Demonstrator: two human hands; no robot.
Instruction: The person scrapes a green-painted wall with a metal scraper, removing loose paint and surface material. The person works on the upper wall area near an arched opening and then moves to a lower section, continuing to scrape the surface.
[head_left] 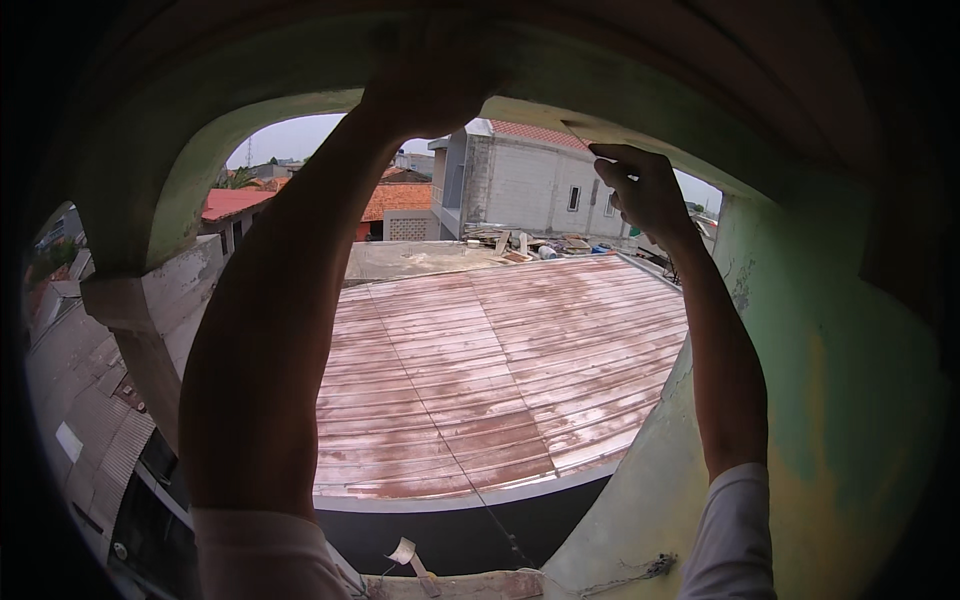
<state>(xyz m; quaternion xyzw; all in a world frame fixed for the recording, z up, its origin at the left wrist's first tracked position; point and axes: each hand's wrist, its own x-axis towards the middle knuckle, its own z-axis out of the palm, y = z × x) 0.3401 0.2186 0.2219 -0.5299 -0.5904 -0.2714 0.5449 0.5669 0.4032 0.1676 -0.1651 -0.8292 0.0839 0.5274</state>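
Both my arms reach up to the underside of a painted arch (560, 118) over a wall opening. My left hand (440, 85) is raised against the arch's face, in deep shadow; its fingers cannot be made out. Lower and to the right, my right hand (640, 190) is closed, thumb and fingers curled together. From its fingertips a thin, stick-like thing (577, 133) seems to point up and left to the arch's lower edge. Most of it is hidden or too small to name.
On the sill (470, 585) lies a small pale, curved piece (403, 551), with a tangled cord (655, 567) to the right. A stained green wall (820, 380) stands right, a pillar (130, 320) left. Beyond the opening lies a rusty corrugated roof (480, 380) with debris (530, 245) behind.
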